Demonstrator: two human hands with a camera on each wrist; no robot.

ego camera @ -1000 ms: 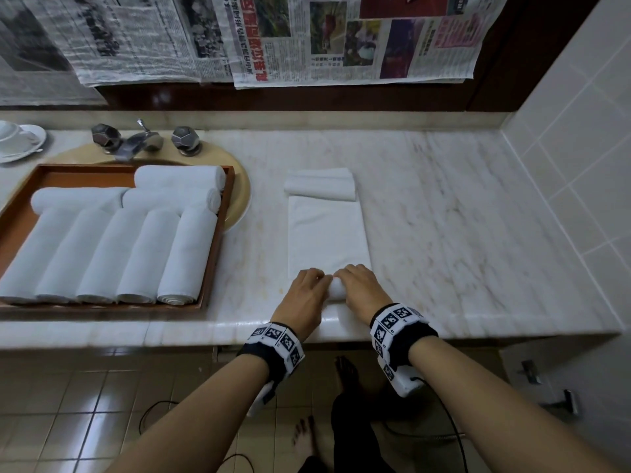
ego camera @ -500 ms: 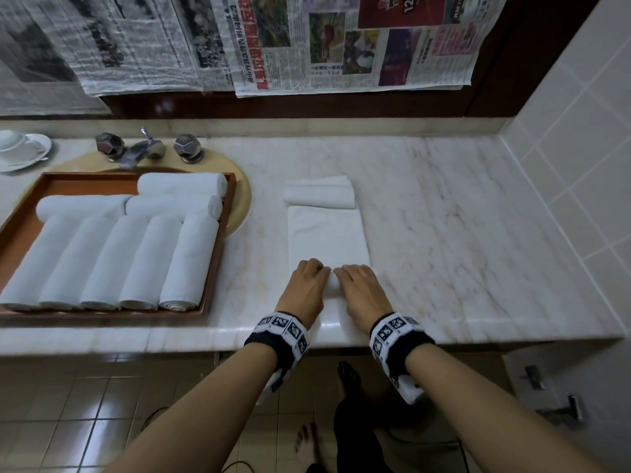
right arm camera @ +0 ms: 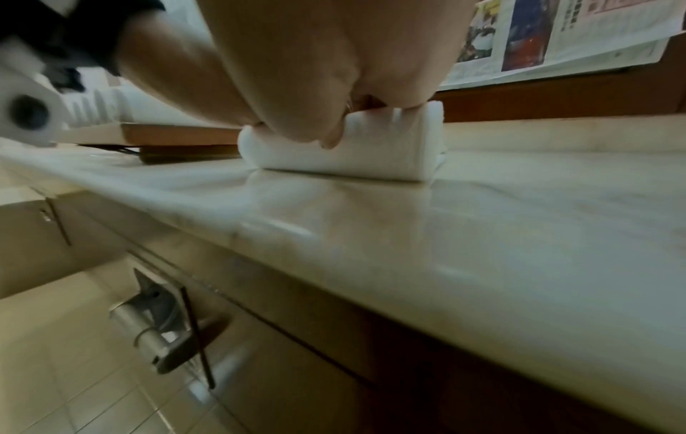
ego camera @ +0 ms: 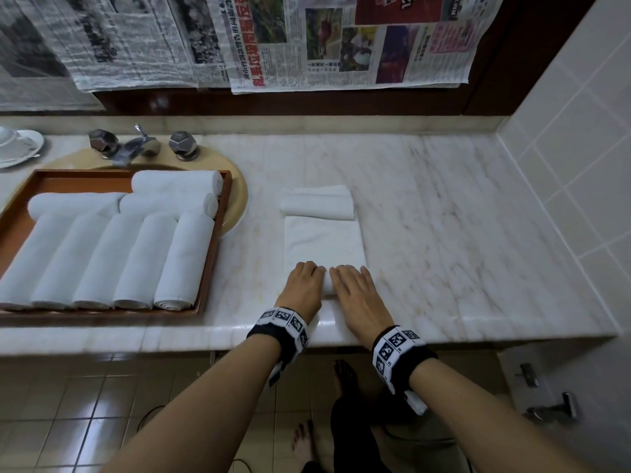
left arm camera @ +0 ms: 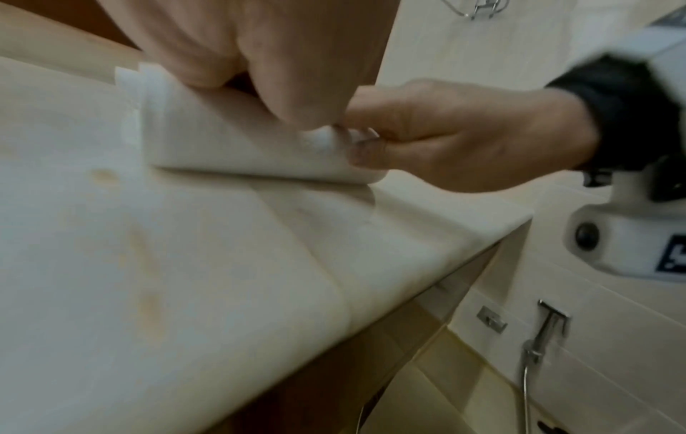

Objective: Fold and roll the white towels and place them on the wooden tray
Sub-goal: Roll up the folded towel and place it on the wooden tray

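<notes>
A white towel [ego camera: 324, 240] lies lengthwise on the marble counter, and its near end is wound into a roll [ego camera: 327, 283]. My left hand [ego camera: 304, 285] and right hand [ego camera: 355, 288] sit side by side on that roll, fingers curved over its top. The left wrist view shows the roll [left arm camera: 230, 141] under the left hand [left arm camera: 260, 58], with the right hand [left arm camera: 445, 138] pinching its end. From the right wrist, the roll [right arm camera: 371, 158] sits under the right hand [right arm camera: 315, 73]. A folded towel [ego camera: 317, 204] lies just beyond. The wooden tray [ego camera: 211, 268] on the left carries several rolled towels [ego camera: 136, 257].
The tray stands over a beige sink [ego camera: 235, 196] with a metal faucet [ego camera: 133, 148] behind it. A cup and saucer [ego camera: 17, 145] sit at the far left. A tiled wall [ego camera: 580, 165] bounds the counter on the right. Newspaper sheets [ego camera: 341, 39] hang at the back.
Both hands have pushed the roll away from the counter's front edge. The roll has grown and the flat stretch of towel ahead of it is shorter.
</notes>
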